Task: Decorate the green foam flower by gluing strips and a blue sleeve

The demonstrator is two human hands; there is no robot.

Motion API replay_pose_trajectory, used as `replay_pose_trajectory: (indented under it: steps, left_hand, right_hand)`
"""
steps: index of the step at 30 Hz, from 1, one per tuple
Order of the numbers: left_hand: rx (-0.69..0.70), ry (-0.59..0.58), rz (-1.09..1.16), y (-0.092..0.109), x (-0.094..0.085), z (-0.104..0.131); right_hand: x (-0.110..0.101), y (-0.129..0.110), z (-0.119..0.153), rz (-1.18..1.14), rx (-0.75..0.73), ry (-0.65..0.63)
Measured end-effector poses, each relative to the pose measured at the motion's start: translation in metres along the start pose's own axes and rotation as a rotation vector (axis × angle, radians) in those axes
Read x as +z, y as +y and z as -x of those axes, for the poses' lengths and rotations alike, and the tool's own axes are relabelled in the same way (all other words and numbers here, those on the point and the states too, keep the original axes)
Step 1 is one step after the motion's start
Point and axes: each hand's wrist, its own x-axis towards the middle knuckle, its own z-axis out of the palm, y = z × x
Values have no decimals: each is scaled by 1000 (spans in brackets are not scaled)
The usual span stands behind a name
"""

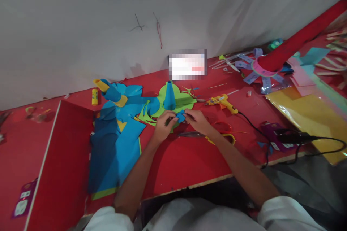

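Observation:
A small folded piece of blue paper (180,116) is pinched between my two hands, above the red table. My left hand (164,125) grips its left side, and my right hand (197,120) holds its right side. Just behind them a blue paper cone (169,97) stands on a green paper shape (187,100) with rounded lobes. To the left lies a blue paper bird-like figure (127,103) with a yellow rolled-paper beak (101,85). Scissors (227,139) with yellow and red handles rest beside my right wrist, partly covered by my forearm.
A yellow glue gun (223,103) with a black cable lies to the right. Blue sheets (116,162) and a red upright divider (65,158) are at left, near a glue stick (94,96). A red post (303,36), yellow sheet (311,115) and purple extension box (279,137) occupy the right.

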Motion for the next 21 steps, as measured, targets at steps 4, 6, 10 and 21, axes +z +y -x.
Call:
replay_pose_trajectory:
  steps: [4, 6, 10, 21]
  left_hand:
    - [-90, 50, -16, 2, 1, 1]
    - [-89, 60, -12, 3, 2, 2]
    - [-42, 95, 3, 3, 4, 3]
    - [45, 20, -159, 3, 4, 2]
  right_hand:
    - [0, -2, 3, -76, -19, -15]
    - [1, -1, 3, -20, -51, 10]
    - [4, 5, 3, 69, -50, 27]
    - [6, 13, 2, 13, -87, 18]
